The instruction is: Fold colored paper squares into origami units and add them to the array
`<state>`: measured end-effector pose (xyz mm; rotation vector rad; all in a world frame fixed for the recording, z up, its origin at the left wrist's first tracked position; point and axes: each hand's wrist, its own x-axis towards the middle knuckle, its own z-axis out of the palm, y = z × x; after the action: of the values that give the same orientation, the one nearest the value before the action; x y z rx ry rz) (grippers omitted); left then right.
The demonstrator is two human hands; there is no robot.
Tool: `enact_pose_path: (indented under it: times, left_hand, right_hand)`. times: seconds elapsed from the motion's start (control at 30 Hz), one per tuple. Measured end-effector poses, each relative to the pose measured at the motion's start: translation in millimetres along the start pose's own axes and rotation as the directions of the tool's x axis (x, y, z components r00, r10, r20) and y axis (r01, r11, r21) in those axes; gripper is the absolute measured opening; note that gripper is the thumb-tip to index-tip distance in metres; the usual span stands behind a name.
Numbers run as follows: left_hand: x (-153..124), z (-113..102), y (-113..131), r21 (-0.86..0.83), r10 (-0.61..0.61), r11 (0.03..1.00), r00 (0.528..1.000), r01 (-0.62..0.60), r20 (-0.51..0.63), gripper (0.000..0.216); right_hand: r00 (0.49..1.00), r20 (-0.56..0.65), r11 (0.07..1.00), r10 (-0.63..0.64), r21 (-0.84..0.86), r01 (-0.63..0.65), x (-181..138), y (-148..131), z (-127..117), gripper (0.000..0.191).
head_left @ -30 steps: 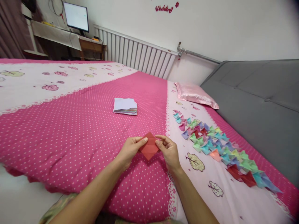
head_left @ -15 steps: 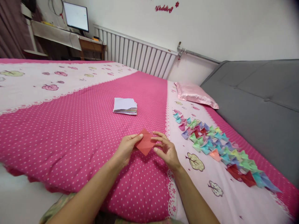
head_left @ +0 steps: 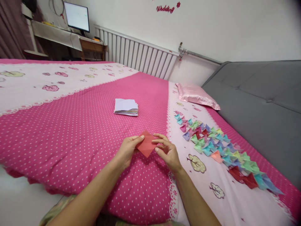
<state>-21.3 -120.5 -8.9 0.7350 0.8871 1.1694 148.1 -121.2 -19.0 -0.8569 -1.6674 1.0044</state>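
A small square of red origami paper (head_left: 146, 145) is held above the pink bedspread, turned so that one corner points toward me. My left hand (head_left: 128, 149) pinches its left corner, thumb on top and the other fingers behind. At the right corner, my right hand (head_left: 168, 153) has its fingertips on the paper with the thumb close below; the upper finger stands apart. A stack of loose paper sheets (head_left: 126, 106), white on top with coloured edges, lies beyond my hands. Rows of folded coloured paper pieces (head_left: 219, 144) spread over the bed to the right.
The bed (head_left: 77, 131) fills most of the view. A pink pillow (head_left: 197, 95) rests by the grey headboard (head_left: 258, 84). At the back are a white radiator (head_left: 138, 53) and a desk (head_left: 56, 36) with a monitor (head_left: 76, 17).
The red paper has tilted very slightly and shifted a touch to the right. Both hands keep nearly the same place.
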Motion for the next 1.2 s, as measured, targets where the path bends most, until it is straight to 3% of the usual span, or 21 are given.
enact_pose_path:
  times: [0.53, 0.9, 1.2]
  left_hand:
    - [0.3, 0.6, -0.4, -0.005, -0.01, 1.0, 1.0, 0.01, -0.011, 0.026]
    - [-4.0, 2.9, -1.2, 0.051, -0.036, 0.998, 0.998, 0.034, 0.051, 0.026]
    - [-1.9, 4.2, -6.9, 0.086, -0.015, 0.996, 0.99, 0.003, 0.14, 0.03]
  right_hand:
    - [1.0, -0.01, 1.0, 0.006, -0.01, -0.006, 0.3, 3.0, 2.0, 0.024]
    - [0.999, -0.024, 0.999, 0.034, -0.002, -0.034, 0.9, 8.0, 4.6, 0.023]
    - [0.982, -0.185, 0.998, 0.04, -0.048, -0.05, 2.5, 7.8, 7.6, 0.011]
